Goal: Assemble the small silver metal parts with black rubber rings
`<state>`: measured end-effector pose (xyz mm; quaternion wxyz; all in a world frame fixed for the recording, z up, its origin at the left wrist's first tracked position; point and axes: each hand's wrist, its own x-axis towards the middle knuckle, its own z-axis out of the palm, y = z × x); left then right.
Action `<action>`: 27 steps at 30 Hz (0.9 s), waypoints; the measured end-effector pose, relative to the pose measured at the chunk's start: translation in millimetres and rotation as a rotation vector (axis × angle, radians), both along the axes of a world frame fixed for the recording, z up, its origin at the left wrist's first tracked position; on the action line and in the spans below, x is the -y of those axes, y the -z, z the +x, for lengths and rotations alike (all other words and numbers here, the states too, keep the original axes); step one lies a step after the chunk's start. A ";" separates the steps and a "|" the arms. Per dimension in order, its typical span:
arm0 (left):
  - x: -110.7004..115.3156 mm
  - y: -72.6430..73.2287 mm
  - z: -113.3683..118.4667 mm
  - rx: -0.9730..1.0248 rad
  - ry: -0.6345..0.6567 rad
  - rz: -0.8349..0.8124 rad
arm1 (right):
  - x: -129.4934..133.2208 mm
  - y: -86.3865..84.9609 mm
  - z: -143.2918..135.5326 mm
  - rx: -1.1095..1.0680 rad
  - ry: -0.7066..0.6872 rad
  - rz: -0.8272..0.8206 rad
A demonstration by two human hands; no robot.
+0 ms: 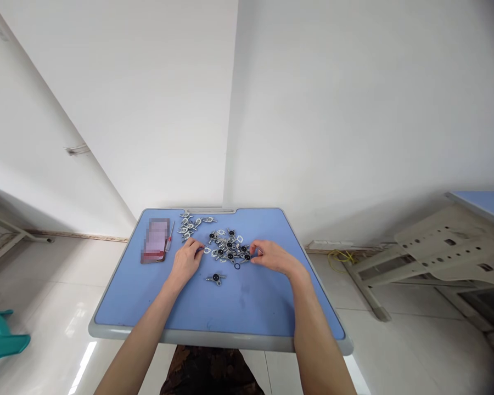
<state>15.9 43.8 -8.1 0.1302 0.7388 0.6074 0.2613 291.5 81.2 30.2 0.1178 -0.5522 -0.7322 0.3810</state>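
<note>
Small metal fittings with round black centres lie in a heap in the middle of the blue tabletop. Thin pale gaskets and a black ring lie among and beside them. At the heap's left edge, my left hand has thumb and fingertips pinched together; a tiny dark bit shows there, too small to name. My right hand is at the right edge, its curved thumb and forefinger apart, close to or touching a fitting. One separate fitting lies nearer me.
A second group of metal fittings sits at the desk's back left. Left of it are a screwdriver and a phone. The desk faces a white wall; another desk stands right, a green stool left.
</note>
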 end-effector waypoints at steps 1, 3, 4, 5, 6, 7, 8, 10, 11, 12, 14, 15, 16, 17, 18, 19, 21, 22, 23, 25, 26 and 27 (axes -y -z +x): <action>-0.4 0.2 -0.1 -0.005 0.001 0.003 | -0.4 0.9 -1.3 0.001 -0.004 0.004; -0.9 0.6 -0.2 -0.010 0.002 0.009 | -1.4 1.3 -2.3 -0.014 -0.019 0.007; -1.0 0.7 -0.2 -0.010 0.002 0.011 | -2.0 0.9 -1.7 -0.024 -0.021 0.013; -1.0 0.7 -0.2 -0.007 0.003 0.011 | -2.7 0.4 -0.5 -0.033 -0.016 0.024; -0.9 0.6 -0.2 -0.002 0.004 0.011 | -3.5 -0.2 1.2 -0.040 -0.003 0.041; -0.7 0.4 -0.2 0.004 0.004 0.011 | -4.2 -0.7 3.4 -0.045 0.014 0.057; -0.5 0.2 -0.1 0.008 0.003 0.011 | -4.9 -1.1 5.6 -0.048 0.030 0.071; -0.1 -0.3 0.0 0.013 0.003 0.011 | -5.9 -1.1 9.8 -0.049 0.046 0.076; 0.0 -0.4 0.0 0.014 0.002 0.010 | -6.2 -0.9 11.4 -0.050 0.044 0.071; 0.1 -0.4 -0.1 0.015 0.001 0.010 | -6.3 -0.5 12.3 -0.051 0.038 0.061; -0.1 -0.2 -0.2 0.017 0.001 0.014 | -6.3 0.6 12.4 -0.059 0.018 0.038; -0.2 0.0 -0.3 0.017 0.002 0.017 | -6.3 1.1 11.5 -0.062 0.010 0.028; -0.3 0.3 -0.4 0.017 0.004 0.020 | -6.3 1.6 10.1 -0.059 0.003 0.021; -0.3 0.4 -0.4 0.016 0.005 0.022 | -6.3 2.0 8.3 -0.051 -0.004 0.017; -0.4 0.4 -0.4 0.014 0.004 0.022 | -6.3 2.3 6.4 -0.038 -0.009 0.017; -0.3 0.2 -0.3 0.010 0.004 0.021 | -6.3 2.4 4.5 -0.023 -0.013 0.019; -0.1 -0.5 0.1 -0.001 0.001 0.018 | -6.1 2.1 1.5 -0.002 -0.020 0.025; 0.0 -0.9 0.3 -0.006 0.000 0.016 | -5.9 1.7 0.5 0.001 -0.022 0.026; 0.1 -1.2 0.4 -0.010 0.001 0.014 | -5.6 1.3 0.0 0.002 -0.024 0.026; 0.2 -1.4 0.5 -0.011 0.005 0.011 | -4.8 0.3 -0.4 0.004 -0.026 0.026; 0.1 -1.1 0.4 -0.009 0.007 0.012 | -4.4 -0.1 -0.4 0.006 -0.026 0.027; 0.0 -0.7 0.2 -0.008 0.009 0.015 | -4.1 -0.4 -0.4 0.008 -0.027 0.027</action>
